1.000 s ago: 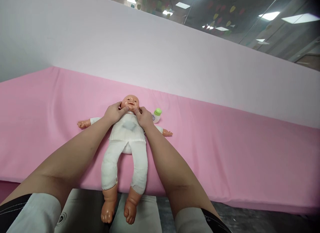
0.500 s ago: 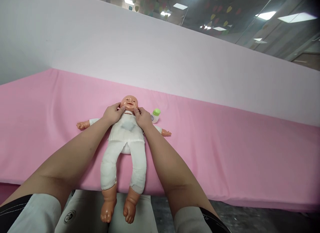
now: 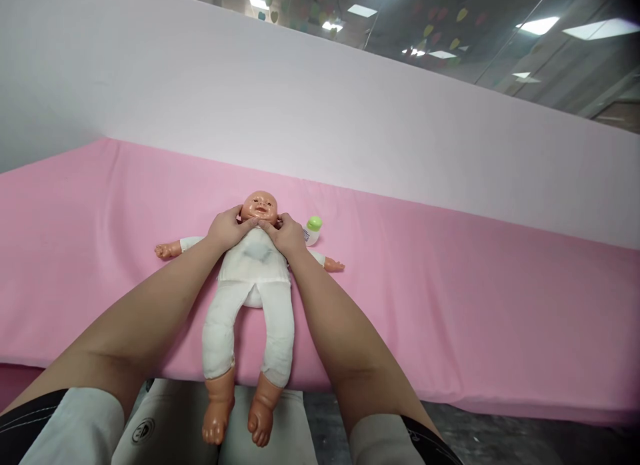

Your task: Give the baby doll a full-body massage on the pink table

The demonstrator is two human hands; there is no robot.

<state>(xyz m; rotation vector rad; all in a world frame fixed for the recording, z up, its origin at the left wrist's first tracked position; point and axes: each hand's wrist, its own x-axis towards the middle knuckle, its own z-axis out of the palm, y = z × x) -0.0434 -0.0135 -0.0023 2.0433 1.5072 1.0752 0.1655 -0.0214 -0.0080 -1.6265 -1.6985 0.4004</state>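
A baby doll [image 3: 255, 258] with a white cloth body and plastic head, hands and feet lies on its back, its feet toward me past the table's near edge. My left hand [image 3: 227, 229] cups one side of its head and neck, and my right hand [image 3: 286, 234] cups the other. Both thumbs rest under the chin, their tips close together at the front of the neck. The other fingers are wrapped behind the head, mostly hidden. Both of the doll's arms stretch out sideways, partly covered by my forearms.
A small clear bottle with a green cap [image 3: 313, 230] stands just right of my right hand. The doll lies on a pink padded cover [image 3: 400, 285]. Behind it rises a white wall [image 3: 325, 112] with glass above. My legs are under the near edge.
Both thumbs have slid inward and down, from the doll's cheeks and jaw to under its chin, where they nearly meet. The doll and bottle keep their places.
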